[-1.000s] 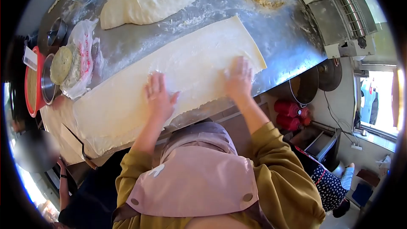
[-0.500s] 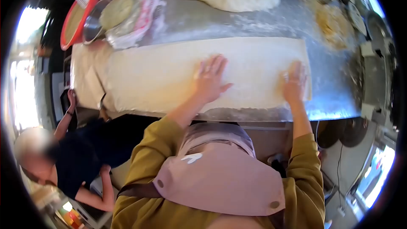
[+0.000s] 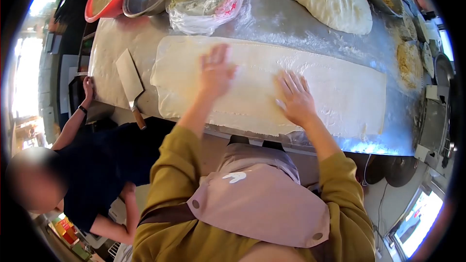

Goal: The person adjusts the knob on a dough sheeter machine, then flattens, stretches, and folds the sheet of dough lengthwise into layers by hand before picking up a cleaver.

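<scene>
Fingers (image 3: 294, 82) outstretched, the right hand (image 3: 297, 101) and blurred left hand (image 3: 216, 73) seemingly touch a long, pale, flat dough sheet (image 3: 257, 94).

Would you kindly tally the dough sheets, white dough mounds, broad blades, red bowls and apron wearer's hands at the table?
Dough sheet: 1
White dough mound: 1
Broad blade: 1
Red bowl: 1
Left hand and right hand: 2
Total: 6

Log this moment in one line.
left hand: open, over dough sheet, blurred; right hand: palm down on dough sheet; broad blade: left of dough sheet
</scene>
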Tool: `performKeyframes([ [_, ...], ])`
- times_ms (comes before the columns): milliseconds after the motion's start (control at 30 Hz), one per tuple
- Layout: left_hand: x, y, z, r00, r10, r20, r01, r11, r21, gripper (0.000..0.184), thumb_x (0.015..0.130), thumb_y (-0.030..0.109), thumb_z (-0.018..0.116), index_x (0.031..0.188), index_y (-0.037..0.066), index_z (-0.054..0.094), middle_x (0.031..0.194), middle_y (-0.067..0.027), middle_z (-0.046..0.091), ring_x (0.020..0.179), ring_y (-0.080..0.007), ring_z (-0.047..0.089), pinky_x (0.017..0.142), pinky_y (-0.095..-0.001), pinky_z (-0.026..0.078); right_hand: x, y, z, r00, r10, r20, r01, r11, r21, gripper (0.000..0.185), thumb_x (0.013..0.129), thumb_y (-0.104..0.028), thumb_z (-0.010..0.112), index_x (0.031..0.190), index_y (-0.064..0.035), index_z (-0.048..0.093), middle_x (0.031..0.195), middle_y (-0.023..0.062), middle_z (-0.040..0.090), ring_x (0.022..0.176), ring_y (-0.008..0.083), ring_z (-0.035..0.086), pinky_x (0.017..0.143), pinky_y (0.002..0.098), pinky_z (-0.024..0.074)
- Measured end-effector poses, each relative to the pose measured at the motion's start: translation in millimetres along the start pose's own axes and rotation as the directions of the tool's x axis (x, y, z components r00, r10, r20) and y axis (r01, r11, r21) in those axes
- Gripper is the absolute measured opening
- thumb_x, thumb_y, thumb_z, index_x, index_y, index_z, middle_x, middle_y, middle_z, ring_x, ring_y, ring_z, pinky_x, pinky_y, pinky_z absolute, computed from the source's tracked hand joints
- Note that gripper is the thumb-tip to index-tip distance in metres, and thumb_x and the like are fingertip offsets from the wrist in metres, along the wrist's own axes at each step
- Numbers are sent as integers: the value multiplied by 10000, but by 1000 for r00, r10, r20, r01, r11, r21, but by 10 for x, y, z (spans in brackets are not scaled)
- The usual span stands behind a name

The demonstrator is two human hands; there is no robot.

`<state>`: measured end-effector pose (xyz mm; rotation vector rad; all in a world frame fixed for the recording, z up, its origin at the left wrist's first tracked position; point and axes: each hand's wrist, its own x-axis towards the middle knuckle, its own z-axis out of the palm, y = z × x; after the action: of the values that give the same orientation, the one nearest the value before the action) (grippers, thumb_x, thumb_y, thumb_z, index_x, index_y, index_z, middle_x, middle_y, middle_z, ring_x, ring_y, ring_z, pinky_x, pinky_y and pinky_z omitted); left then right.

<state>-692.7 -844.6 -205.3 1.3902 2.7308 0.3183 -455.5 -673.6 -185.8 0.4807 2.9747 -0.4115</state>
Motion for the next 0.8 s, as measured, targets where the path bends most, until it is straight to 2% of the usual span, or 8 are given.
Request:
performKeyframes([
  [33, -60, -343, -14, 1000, -27, 0, 27, 999, 34, 665, 936, 376, 560, 1484, 66, 344, 1566, -105, 310, 1443, -319, 283, 1159, -579, 189, -121, 77, -66, 997, -56, 55, 55, 998, 24, 660, 939, -404, 545, 1495, -100, 358, 1585, 120, 286, 1475, 317, 232, 1198, 512, 167],
  [133, -191, -1052, -150, 990, -141, 27, 137, 983, 120, 701, 956, 425, 524, 1513, 67, 294, 1586, -110, 278, 1467, -319, 236, 1171, -556, 176, -318, 646, 262, 899, 385, -207, -415, 902, -121, 699, 928, -356, 559, 1522, -98, 296, 1592, 150, 256, 1475, 353, 217, 1189, 526, 174],
  [267, -219, -1391, -317, 962, -272, -35, 274, 957, 96, 703, 962, 440, 513, 1517, 72, 288, 1589, -103, 277, 1471, -315, 231, 1187, -508, 164, 629, 69, 174, 635, 759, -146, -769, 600, -221, 731, 972, -434, 441, 1544, -47, 202, 1620, 158, 166, 1504, 330, 117, 1208, 500, 96],
  [400, -145, -1492, -376, 919, -395, -18, 395, 915, 78, 707, 968, 451, 498, 1524, 76, 275, 1596, -91, 266, 1476, -302, 224, 1193, -492, 152, 1528, -1284, 177, 883, 469, 29, -458, 872, -173, 759, 988, -459, 390, 1534, 19, 169, 1618, 166, 168, 1504, 316, 116, 1211, 499, 49],
  [433, -115, -1504, -377, 905, -425, -5, 424, 903, 63, 710, 969, 454, 493, 1527, 77, 271, 1598, -88, 260, 1477, -299, 223, 1193, -494, 150, 1622, -1565, 139, 941, 335, 49, -335, 942, 0, 705, 993, -450, 384, 1527, -12, 241, 1619, 166, 160, 1499, 325, 135, 1211, 498, 60],
  [600, -150, -1552, -259, 909, -418, -15, 415, 898, 144, 721, 983, 461, 465, 1535, 57, 235, 1610, -118, 215, 1482, -315, 201, 1177, -542, 161, 1363, -1928, 434, 976, -207, -62, 215, 962, 170, 681, 945, -494, 517, 1473, -82, 396, 1576, 106, 310, 1476, 284, 231, 1205, 480, 148],
  [667, -213, -1350, -248, 925, -379, -13, 375, 912, 167, 745, 973, 465, 480, 1530, 35, 234, 1610, -146, 202, 1482, -331, 194, 1172, -565, 148, 917, -1578, 364, 978, -200, -65, 207, 968, 142, 636, 939, -464, 537, 1469, -134, 414, 1558, 115, 333, 1453, 282, 280, 1191, 490, 188],
  [800, -355, -662, -257, 990, 4, 143, -5, 1000, 12, 799, 932, 455, 547, 1526, 17, 240, 1601, -174, 212, 1481, -346, 193, 1174, -585, 120, -4, -336, 144, 940, 335, -66, -338, 940, -39, 623, 945, -457, 517, 1488, -178, 393, 1585, 126, 281, 1472, 314, 238, 1199, 492, 159],
])
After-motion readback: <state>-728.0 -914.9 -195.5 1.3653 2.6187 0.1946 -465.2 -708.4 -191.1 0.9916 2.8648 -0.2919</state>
